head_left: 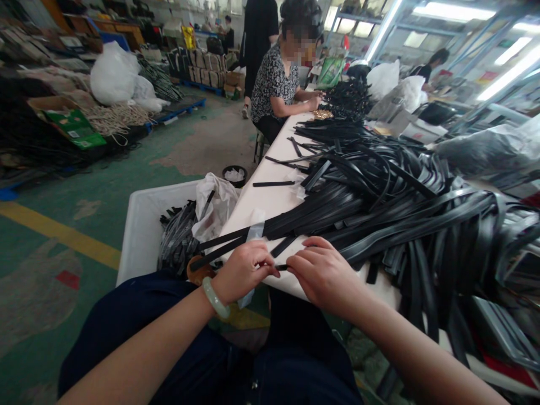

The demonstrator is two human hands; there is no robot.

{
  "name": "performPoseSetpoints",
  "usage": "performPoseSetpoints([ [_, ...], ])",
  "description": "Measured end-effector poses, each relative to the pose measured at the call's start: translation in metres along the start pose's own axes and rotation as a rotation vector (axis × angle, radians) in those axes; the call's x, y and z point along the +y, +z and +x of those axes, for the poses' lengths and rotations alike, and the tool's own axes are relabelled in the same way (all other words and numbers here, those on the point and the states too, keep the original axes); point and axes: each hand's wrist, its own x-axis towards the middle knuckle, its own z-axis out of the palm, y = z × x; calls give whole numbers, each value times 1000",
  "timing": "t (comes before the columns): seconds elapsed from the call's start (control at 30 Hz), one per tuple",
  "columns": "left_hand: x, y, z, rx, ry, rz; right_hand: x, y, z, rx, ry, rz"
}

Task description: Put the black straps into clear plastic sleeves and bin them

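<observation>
Between my two hands, at the near corner of the table, a short stretch of a black strap shows. My left hand, with a pale green bangle at its wrist, is closed in a pinch on one end. Facing it, my right hand grips the other end with fingers and thumb together; most of the strap is hidden in the fingers. Just beyond my hands lie long black straps in a bundle, a few ends jutting past the left table edge. A piece of clear tape or film lies across some of them.
The white table runs away from me, heaped with black straps on its right. A white bin holding bundled straps stands at my left, a small black basket behind it. A co-worker sits farther along the left side.
</observation>
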Motion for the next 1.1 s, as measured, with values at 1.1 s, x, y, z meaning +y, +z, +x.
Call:
performPoseSetpoints([
  [1.1, 6, 27, 0, -101, 154, 73, 19, 3, -37, -255, 187, 81],
])
